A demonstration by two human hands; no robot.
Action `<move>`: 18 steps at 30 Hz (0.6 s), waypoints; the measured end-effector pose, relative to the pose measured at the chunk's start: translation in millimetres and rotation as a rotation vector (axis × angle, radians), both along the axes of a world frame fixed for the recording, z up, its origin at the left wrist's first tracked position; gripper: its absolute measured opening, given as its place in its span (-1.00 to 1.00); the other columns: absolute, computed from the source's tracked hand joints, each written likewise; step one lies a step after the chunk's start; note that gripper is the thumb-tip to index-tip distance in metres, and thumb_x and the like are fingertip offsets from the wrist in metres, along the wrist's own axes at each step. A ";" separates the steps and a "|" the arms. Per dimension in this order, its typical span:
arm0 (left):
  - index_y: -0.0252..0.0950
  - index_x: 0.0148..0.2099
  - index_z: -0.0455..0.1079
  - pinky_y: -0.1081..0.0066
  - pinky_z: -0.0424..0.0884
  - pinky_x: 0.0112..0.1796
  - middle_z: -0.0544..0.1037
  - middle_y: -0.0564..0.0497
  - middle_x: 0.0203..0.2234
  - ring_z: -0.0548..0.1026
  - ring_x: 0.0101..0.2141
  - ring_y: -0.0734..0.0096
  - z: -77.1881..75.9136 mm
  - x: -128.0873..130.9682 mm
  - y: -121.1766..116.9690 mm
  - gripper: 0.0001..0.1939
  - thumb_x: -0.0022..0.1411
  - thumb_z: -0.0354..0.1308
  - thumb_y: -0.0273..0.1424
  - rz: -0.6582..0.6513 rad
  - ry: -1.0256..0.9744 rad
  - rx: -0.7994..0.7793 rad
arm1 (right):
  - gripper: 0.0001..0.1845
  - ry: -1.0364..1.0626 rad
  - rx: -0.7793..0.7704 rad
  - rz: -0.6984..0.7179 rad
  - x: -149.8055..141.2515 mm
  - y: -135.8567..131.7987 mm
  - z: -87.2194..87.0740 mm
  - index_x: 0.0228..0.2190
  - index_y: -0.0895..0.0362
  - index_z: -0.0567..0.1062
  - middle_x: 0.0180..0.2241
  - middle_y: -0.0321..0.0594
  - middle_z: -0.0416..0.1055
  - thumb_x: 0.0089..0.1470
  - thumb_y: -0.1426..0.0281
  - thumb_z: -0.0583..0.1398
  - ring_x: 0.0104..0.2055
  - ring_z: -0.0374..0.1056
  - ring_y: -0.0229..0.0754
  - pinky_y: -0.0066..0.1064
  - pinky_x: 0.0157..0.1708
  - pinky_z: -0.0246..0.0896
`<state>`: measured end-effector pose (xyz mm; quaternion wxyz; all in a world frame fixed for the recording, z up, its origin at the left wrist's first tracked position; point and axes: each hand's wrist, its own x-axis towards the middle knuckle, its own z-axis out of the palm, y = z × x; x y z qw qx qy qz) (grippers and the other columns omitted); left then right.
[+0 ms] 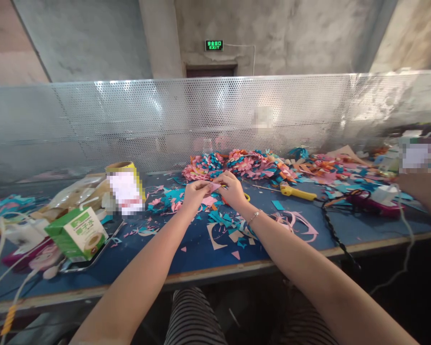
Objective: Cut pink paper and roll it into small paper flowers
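Note:
Over the middle of the table, my left hand (196,194) and my right hand (233,189) meet at the fingertips. Both are closed on a small pink piece (214,187), thin like paper or felt. A yellow loop (247,197), which looks like a scissors handle, shows beside my right hand; whether I hold it I cannot tell. Blue scraps (170,200) and pink offcuts (297,224) lie scattered around and below my hands. Just behind them sits a heap of pink, blue and orange petal-like pieces (247,164).
To the right lies a yellow-handled tool (297,192), perhaps a glue gun, with a black cord (332,225). A green-and-white carton (79,235) and a yellow tape roll (138,184) stand left. A perforated metal screen (215,110) borders the back. Another person's arm (425,191) is at far right.

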<state>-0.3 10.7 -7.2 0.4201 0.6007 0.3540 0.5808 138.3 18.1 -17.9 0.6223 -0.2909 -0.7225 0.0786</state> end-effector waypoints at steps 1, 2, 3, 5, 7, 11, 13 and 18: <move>-0.32 -0.42 0.45 0.37 0.39 -0.33 0.50 0.02 -0.54 0.44 -0.47 0.46 0.3 -0.1 -0.3 -0.80 -0.15 0.24 -0.32 0.008 0.000 0.006 | -0.89 0.010 -0.001 0.006 -0.3 -0.2 0.0 -0.48 0.09 0.45 -0.39 -0.22 0.28 -0.10 0.49 0.12 -0.30 0.25 -0.21 -0.37 -0.31 0.24; -0.32 -0.42 0.45 0.37 0.39 -0.33 0.50 0.02 -0.54 0.44 -0.47 0.46 0.5 -0.3 -0.6 -0.80 -0.15 0.24 -0.32 0.014 0.000 0.012 | -0.89 0.018 -0.006 0.011 -0.5 -0.2 0.0 -0.47 0.09 0.45 -0.39 -0.22 0.27 -0.10 0.48 0.13 -0.30 0.25 -0.21 -0.36 -0.30 0.25; -0.32 -0.42 0.46 0.38 0.39 -0.33 0.50 0.02 -0.54 0.44 -0.47 0.46 0.8 -0.4 -0.9 -0.80 -0.15 0.24 -0.32 0.020 0.000 0.020 | -0.90 0.025 -0.015 0.015 -0.7 -0.1 -0.1 -0.47 0.09 0.46 -0.39 -0.22 0.27 -0.10 0.47 0.14 -0.30 0.25 -0.21 -0.35 -0.30 0.25; -0.32 -0.42 0.46 0.38 0.38 -0.33 0.51 0.01 -0.54 0.44 -0.47 0.46 0.8 -0.8 -0.9 -0.80 -0.14 0.24 -0.31 0.029 -0.002 0.039 | -0.91 0.038 -0.038 0.023 -1.0 0.6 -0.4 -0.47 0.08 0.46 -0.39 -0.22 0.26 -0.10 0.44 0.15 -0.30 0.25 -0.20 -0.34 -0.31 0.26; -0.32 -0.41 0.46 0.39 0.37 -0.32 0.51 0.01 -0.53 0.45 -0.46 0.45 0.2 -1.2 0.1 -0.79 -0.14 0.23 -0.31 0.036 -0.001 0.063 | -0.91 0.048 -0.057 0.037 -1.2 1.7 -1.1 -0.46 0.08 0.47 -0.38 -0.21 0.26 -0.10 0.42 0.16 -0.30 0.25 -0.20 -0.34 -0.32 0.27; -0.33 -0.42 0.47 0.38 0.37 -0.32 0.52 0.00 -0.52 0.45 -0.45 0.42 -1.9 -2.1 3.7 -0.80 -0.14 0.23 -0.33 0.052 0.006 0.087 | -0.91 0.053 -0.072 0.045 -1.3 4.8 -2.6 -0.46 0.09 0.48 -0.34 -0.19 0.25 -0.11 0.40 0.17 -0.24 0.25 -0.18 -0.35 -0.33 0.27; -0.33 -0.43 0.47 0.38 0.37 -0.33 0.52 0.00 -0.53 0.45 -0.46 0.42 -2.4 -2.3 4.6 -0.82 -0.14 0.22 -0.34 0.057 0.007 0.090 | -0.91 0.054 -0.077 0.041 -1.3 5.9 -2.8 -0.47 0.09 0.48 -0.34 -0.19 0.25 -0.12 0.41 0.18 -0.23 0.25 -0.18 -0.36 -0.34 0.26; -0.33 -0.44 0.46 0.45 0.33 -0.42 0.50 0.03 -0.57 0.41 -0.51 0.47 -0.8 -1.7 2.5 -0.85 -0.12 0.20 -0.35 0.086 0.036 0.111 | -0.94 0.064 -0.113 0.045 -1.1 7.2 -2.2 -0.52 0.13 0.47 -0.34 -0.21 0.24 -0.18 0.47 0.19 -0.24 0.24 -0.21 -0.40 -0.36 0.26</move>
